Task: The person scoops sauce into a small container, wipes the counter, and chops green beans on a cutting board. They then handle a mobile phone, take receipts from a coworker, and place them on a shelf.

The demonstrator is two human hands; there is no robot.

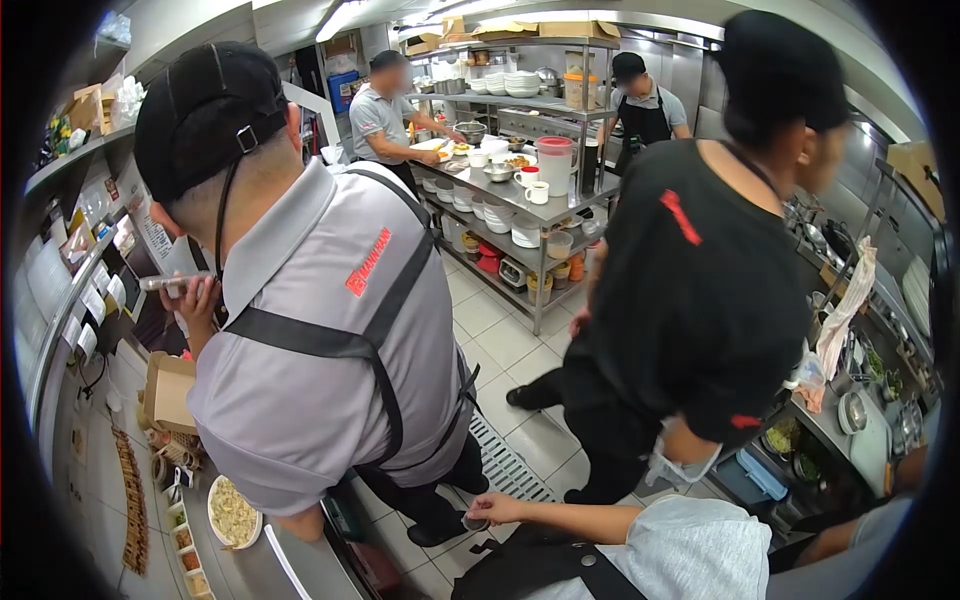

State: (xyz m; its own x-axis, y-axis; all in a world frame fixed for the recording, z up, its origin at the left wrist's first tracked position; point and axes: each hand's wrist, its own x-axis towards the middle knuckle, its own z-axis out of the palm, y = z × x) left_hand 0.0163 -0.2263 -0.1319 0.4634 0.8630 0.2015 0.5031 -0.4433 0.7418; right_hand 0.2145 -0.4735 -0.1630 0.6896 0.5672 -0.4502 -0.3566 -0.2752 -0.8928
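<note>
Near grey-shirted person (320,310) and black-clad person (690,290) crowding aisle (505,340), right fingers (488,506) pinching small dark item (475,522), floor grate (508,455) beyond

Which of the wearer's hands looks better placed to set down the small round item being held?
Probably the right hand: its fingers hold the small round item, out in front of the body. The left hand isn't in view, so its readiness can't be judged.

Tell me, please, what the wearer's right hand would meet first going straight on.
First ahead of the right hand appears a black shoe, though it looks lower, so actual contact is uncertain.
</note>
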